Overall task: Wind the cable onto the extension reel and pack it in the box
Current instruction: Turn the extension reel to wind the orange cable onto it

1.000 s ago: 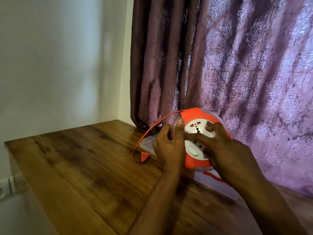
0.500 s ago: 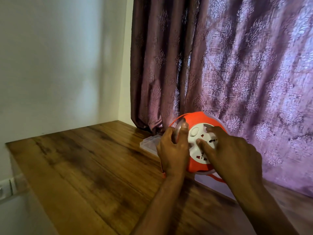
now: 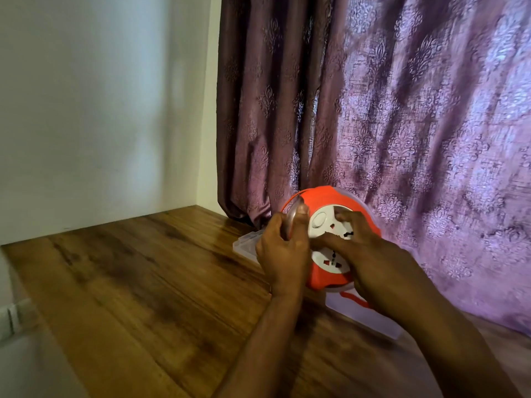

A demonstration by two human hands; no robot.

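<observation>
An orange extension reel (image 3: pixel 324 201) with a white socket face (image 3: pixel 330 258) stands on edge on the wooden table (image 3: pixel 143 282), in front of the curtain. My left hand (image 3: pixel 283 254) grips the reel's clear rim on its left side. My right hand (image 3: pixel 370 254) lies across the socket face, fingers curled against it. A thin orange cable (image 3: pixel 290 201) runs over the reel's top left edge. A short red piece (image 3: pixel 355 300) shows under the reel. The clear plastic box (image 3: pixel 247 242) lies behind and below the reel, mostly hidden by my hands.
A purple patterned curtain (image 3: pixel 402 110) hangs right behind the reel. A white wall (image 3: pixel 100 110) closes the left side. The table's left edge (image 3: pixel 34 300) drops off near a wall socket (image 3: pixel 8 317).
The socket face has turned under my right hand. The loose orange cable and plug that lay on the table to the left are gone from view, drawn onto the reel.
</observation>
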